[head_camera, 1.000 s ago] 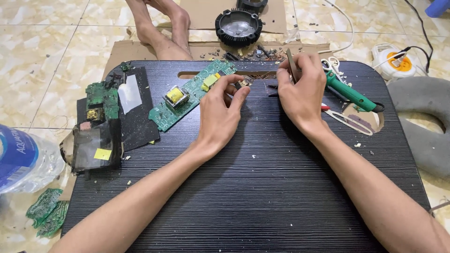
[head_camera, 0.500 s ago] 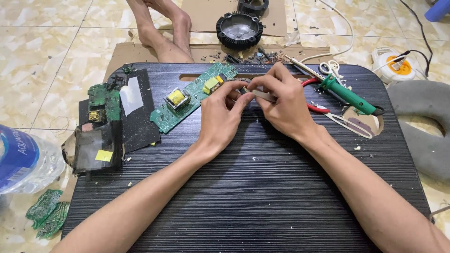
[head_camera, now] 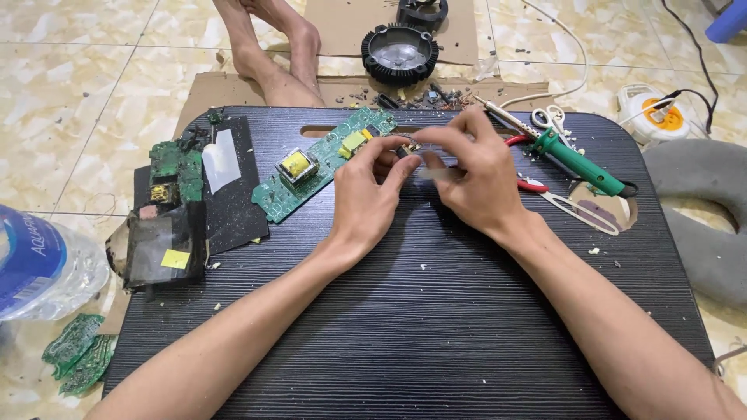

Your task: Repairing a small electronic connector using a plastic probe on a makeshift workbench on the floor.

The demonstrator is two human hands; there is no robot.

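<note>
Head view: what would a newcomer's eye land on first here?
Both hands meet at the middle of the black table: the left hand and right hand pinch a small part at the end of a long green circuit board. To the right lies a green-handled soldering iron; at far left, a stack of dark boards and a water bottle.

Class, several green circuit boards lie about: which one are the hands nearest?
The long green board with the yellow transformer; the left hand touches its end, others lie far left.
</note>
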